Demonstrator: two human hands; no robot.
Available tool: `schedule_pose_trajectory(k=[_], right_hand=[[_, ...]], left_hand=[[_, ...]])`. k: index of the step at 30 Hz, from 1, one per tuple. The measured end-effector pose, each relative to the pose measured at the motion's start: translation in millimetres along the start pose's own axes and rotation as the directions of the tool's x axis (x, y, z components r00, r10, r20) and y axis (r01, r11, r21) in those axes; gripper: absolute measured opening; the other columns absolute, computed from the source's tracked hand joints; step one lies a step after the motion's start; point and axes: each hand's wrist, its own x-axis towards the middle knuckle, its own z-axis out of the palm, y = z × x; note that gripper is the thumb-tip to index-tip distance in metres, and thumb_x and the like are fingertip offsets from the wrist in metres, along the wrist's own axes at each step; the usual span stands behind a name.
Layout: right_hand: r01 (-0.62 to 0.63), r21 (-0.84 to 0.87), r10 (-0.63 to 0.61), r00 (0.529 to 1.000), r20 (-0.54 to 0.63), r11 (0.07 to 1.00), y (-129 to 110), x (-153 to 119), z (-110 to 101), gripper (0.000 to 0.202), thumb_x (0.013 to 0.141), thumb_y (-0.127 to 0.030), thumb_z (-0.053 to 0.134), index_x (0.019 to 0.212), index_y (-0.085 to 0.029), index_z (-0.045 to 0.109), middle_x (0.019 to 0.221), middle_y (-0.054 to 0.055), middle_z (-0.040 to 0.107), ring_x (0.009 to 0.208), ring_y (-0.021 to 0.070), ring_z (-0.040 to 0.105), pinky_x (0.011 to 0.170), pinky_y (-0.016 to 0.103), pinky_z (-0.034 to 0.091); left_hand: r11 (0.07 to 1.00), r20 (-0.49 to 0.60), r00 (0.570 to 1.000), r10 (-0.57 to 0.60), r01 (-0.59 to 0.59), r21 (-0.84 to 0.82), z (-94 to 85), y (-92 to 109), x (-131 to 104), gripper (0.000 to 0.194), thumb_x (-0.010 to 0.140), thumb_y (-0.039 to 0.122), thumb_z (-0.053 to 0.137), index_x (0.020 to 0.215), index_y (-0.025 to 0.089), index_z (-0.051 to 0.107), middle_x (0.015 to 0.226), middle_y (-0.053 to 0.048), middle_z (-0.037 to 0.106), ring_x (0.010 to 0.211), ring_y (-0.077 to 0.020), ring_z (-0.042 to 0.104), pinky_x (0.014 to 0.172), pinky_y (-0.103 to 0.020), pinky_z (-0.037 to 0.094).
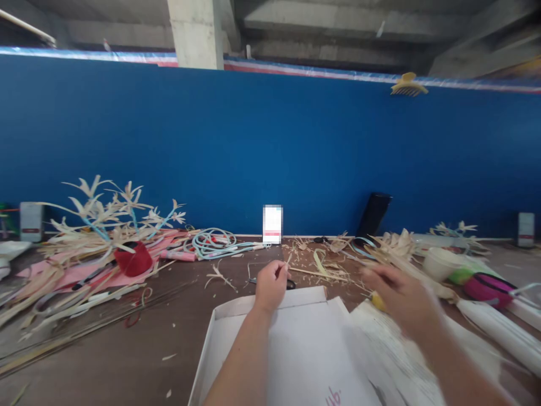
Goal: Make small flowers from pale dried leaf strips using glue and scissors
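My left hand (271,286) is closed in a pinch above the far edge of a white open box (308,344). A thin pale tip shows at its fingertips, too small to name. To the right, my right hand (395,296) is blurred by motion, with thumb and fingers drawn together. What it holds, if anything, cannot be made out. It is over printed paper (389,349), near a bundle of pale dried husk leaves (397,246). Partly hidden behind my left hand lies a dark-handled tool (291,284).
Pale husk flowers on blue stems (95,223), a red roll (133,259) and pink paper lie left. A coiled light-blue cord (213,243) and a phone (273,224) stand by the blue partition (270,141). Scraps litter the table; a white cup (442,264) and magenta pouch (490,290) are right.
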Motion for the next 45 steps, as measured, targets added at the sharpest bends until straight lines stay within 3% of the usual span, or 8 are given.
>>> schedule_pose_trajectory(k=[2, 5, 8, 11, 15, 19, 24, 45], right_hand=[[0.125, 0.116, -0.132, 0.990, 0.047, 0.985, -32, 7, 38, 0.034, 0.070, -0.051, 0.055, 0.082, -0.021, 0.067, 0.069, 0.003, 0.063, 0.066, 0.0188, 0.054, 0.061, 0.028, 0.038], [-0.016, 0.446, -0.034, 0.994, 0.105, 0.895, -57, 22, 99, 0.041, 0.069, -0.051, 0.055, 0.090, -0.018, 0.067, 0.060, 0.001, 0.058, 0.057, 0.0148, 0.050, 0.053, 0.025, 0.038], [-0.147, 0.641, 0.053, 0.985, 0.164, 0.753, -54, 35, 147, 0.044, 0.066, -0.048, 0.059, 0.094, -0.015, 0.065, 0.056, -0.001, 0.053, 0.050, 0.0119, 0.043, 0.046, 0.023, 0.034], [-0.202, 0.675, 0.069, 0.973, 0.219, 0.709, -35, 40, 170, 0.044, 0.063, -0.047, 0.063, 0.093, -0.015, 0.066, 0.050, -0.004, 0.046, 0.046, 0.0102, 0.037, 0.042, 0.022, 0.029], [-0.317, 0.770, 0.006, 0.926, 0.377, 0.553, -19, 41, 169, 0.039, 0.062, -0.044, 0.068, 0.088, -0.015, 0.067, 0.063, -0.001, 0.054, 0.051, 0.0088, 0.041, 0.042, 0.021, 0.032], [-0.467, 0.762, -0.003, 0.852, 0.524, 0.449, -23, 41, 161, 0.034, 0.063, -0.043, 0.070, 0.082, -0.016, 0.067, 0.068, -0.001, 0.054, 0.053, 0.0067, 0.043, 0.042, 0.017, 0.033], [-0.500, 0.745, -0.042, 0.818, 0.574, 0.441, -25, 40, 159, 0.033, 0.064, -0.039, 0.072, 0.082, -0.013, 0.067, 0.067, -0.001, 0.051, 0.055, 0.0062, 0.043, 0.042, 0.016, 0.034], [-0.467, 0.754, -0.080, 0.825, 0.560, 0.462, -19, 40, 162, 0.026, 0.062, -0.038, 0.073, 0.073, -0.016, 0.064, 0.056, -0.002, 0.050, 0.051, 0.0096, 0.044, 0.045, 0.022, 0.034]], left_hand=[[0.999, -0.009, 1.000, -0.015, 0.015, -0.034, -0.8, -1, 1, 0.024, 0.081, 0.033, 0.045, 0.079, 0.017, 0.062, 0.065, 0.000, 0.064, 0.055, -0.0103, 0.052, 0.055, -0.021, 0.039], [0.998, -0.023, 1.000, -0.011, 0.010, -0.062, -1.8, -4, 2, 0.025, 0.081, 0.034, 0.044, 0.080, 0.016, 0.061, 0.065, -0.001, 0.062, 0.053, -0.0098, 0.051, 0.054, -0.021, 0.039], [0.998, -0.043, 0.999, -0.014, 0.012, -0.063, -1.6, -6, 4, 0.024, 0.081, 0.033, 0.044, 0.079, 0.016, 0.061, 0.064, -0.001, 0.062, 0.053, -0.0100, 0.050, 0.053, -0.021, 0.039], [0.998, -0.033, 0.999, -0.018, 0.015, -0.062, 0.0, -8, 4, 0.023, 0.081, 0.032, 0.044, 0.077, 0.016, 0.060, 0.065, -0.001, 0.062, 0.054, -0.0101, 0.051, 0.053, -0.021, 0.039], [0.995, 0.006, 1.000, -0.031, 0.031, -0.090, 1.1, -7, 2, 0.021, 0.081, 0.032, 0.046, 0.076, 0.016, 0.059, 0.065, -0.001, 0.062, 0.052, -0.0094, 0.049, 0.053, -0.021, 0.038], [0.987, 0.037, 0.997, -0.070, 0.074, -0.144, -0.8, -1, 2, 0.021, 0.080, 0.033, 0.048, 0.074, 0.015, 0.058, 0.064, -0.001, 0.061, 0.049, -0.0085, 0.047, 0.049, -0.020, 0.037], [0.978, 0.067, 0.992, -0.105, 0.115, -0.176, -3.2, 5, 2, 0.023, 0.078, 0.034, 0.049, 0.069, 0.014, 0.056, 0.060, -0.001, 0.059, 0.046, -0.0075, 0.043, 0.045, -0.020, 0.034], [0.985, 0.105, 0.990, -0.092, 0.106, -0.134, -2.3, 3, 1, 0.021, 0.079, 0.032, 0.048, 0.069, 0.015, 0.056, 0.062, -0.002, 0.061, 0.048, -0.0085, 0.045, 0.048, -0.020, 0.034]])
